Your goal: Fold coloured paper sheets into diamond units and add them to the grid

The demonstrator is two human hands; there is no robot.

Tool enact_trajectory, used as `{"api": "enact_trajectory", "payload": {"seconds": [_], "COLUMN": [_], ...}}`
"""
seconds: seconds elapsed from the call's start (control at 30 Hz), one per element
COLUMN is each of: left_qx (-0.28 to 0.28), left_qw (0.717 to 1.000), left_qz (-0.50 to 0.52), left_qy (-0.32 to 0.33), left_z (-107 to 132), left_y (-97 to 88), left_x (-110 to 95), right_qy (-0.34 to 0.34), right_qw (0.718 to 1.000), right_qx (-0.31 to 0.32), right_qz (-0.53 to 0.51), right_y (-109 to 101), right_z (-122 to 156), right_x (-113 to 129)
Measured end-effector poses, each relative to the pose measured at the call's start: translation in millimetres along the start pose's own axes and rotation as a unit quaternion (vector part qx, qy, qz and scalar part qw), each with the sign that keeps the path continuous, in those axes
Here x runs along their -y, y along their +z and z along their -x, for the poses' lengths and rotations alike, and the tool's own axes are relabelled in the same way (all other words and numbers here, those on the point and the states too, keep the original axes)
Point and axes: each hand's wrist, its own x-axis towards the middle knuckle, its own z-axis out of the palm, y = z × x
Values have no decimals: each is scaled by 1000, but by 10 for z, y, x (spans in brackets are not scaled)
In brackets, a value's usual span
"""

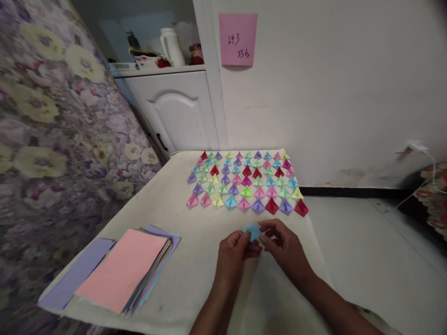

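Both my hands meet over the near part of a cream table (174, 204). My left hand (234, 253) and my right hand (282, 246) pinch a small light-blue folded paper piece (252, 231) between their fingertips, just above the tabletop. Beyond them lie several rows of small folded paper shapes (246, 182) in pink, red, green, blue, purple and yellow. The nearest row ends with a red shape (301, 208) at the right.
A stack of coloured paper sheets (125, 267) topped by a pink one lies at the table's near left, with a lilac sheet (78, 272) beside it. A floral cloth (52, 139) hangs at left. A white wall with a pink note (237, 39) stands behind.
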Motion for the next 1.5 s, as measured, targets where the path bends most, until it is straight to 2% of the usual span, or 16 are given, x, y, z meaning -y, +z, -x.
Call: {"api": "enact_trajectory", "payload": {"seconds": [0.07,0.17,0.33,0.53,0.7,1.1,1.27,1.5], "left_qx": [9,27,31,25,46,52,68,92], "left_qw": [1000,999,999,999,997,994,994,992], "left_qz": [-20,-35,-24,-19,-61,-96,-81,-81], "left_qy": [7,18,25,20,16,18,12,7], "left_z": [4,17,38,37,40,64,61,59], "left_y": [8,17,32,30,34,68,62,66], "left_x": [13,32,33,23,36,-6,-2,-17], "right_qy": [66,99,110,132,135,161,196,245], "right_qw": [997,990,984,975,977,969,953,912], "right_qx": [2,7,13,76,49,83,93,131], "right_qz": [-50,-100,-141,-159,-155,-166,-213,-300], "right_y": [9,27,32,-24,-107,-145,-148,-172], "right_z": [-33,-68,-77,-108,-142,-169,-160,-155], "right_x": [-6,-19,11,4,28,66,68,18]}}
